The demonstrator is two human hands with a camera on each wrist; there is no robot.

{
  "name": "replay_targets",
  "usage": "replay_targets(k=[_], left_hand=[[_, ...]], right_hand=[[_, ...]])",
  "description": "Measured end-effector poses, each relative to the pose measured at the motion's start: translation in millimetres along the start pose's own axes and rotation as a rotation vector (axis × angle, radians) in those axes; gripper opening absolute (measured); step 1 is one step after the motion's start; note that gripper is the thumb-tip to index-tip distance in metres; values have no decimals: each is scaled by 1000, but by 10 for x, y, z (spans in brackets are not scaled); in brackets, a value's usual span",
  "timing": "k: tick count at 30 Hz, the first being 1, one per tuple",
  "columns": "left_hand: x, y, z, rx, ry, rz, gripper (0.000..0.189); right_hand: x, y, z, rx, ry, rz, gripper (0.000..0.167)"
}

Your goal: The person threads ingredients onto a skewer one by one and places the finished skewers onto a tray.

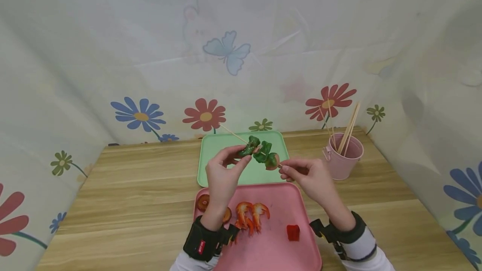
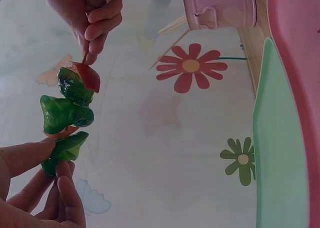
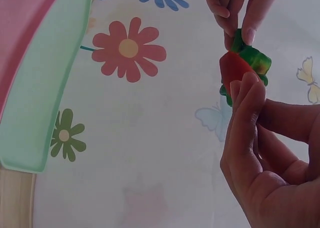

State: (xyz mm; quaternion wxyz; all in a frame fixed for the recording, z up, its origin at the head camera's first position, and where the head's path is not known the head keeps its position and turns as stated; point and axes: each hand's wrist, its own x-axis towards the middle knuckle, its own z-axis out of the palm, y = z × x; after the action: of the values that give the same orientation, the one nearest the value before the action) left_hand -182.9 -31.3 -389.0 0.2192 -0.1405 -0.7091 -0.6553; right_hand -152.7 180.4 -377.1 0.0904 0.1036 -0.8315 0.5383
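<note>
Above the trays, a wooden skewer (image 1: 232,133) slants through several glossy green pieces (image 1: 262,152) that look like pepper. A reddish piece (image 2: 89,77) sits at the skewer's right end. My left hand (image 1: 226,175) pinches the leftmost green piece (image 2: 65,150) between thumb and fingers, and the bare skewer end sticks out beyond it. With thumb and fingertips, my right hand (image 1: 314,179) grips the short skewer end beside the reddish piece. In the right wrist view the right fingers (image 3: 245,123) partly hide the food.
Below the hands lies a pink tray (image 1: 271,254) with several shrimps (image 1: 260,214), brown round slices (image 1: 203,202) and a red piece (image 1: 293,233). A green tray (image 1: 208,154) is behind it. At the right, a pink bucket (image 1: 340,166) holds several skewers (image 1: 349,131).
</note>
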Motion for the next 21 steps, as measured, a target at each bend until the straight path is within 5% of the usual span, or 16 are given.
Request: replay_targets(k=[6, 12, 21], left_hand=[[-17, -5, 17, 49, -54, -12, 29], [-44, -3, 61, 128, -159, -102, 41], [-192, -18, 283, 459, -546, -205, 57]], right_hand=[[1, 48, -49, 35, 22, 34, 20], [28, 106, -147, 58, 61, 41, 23], [-1, 209, -364, -10, 130, 43, 25]])
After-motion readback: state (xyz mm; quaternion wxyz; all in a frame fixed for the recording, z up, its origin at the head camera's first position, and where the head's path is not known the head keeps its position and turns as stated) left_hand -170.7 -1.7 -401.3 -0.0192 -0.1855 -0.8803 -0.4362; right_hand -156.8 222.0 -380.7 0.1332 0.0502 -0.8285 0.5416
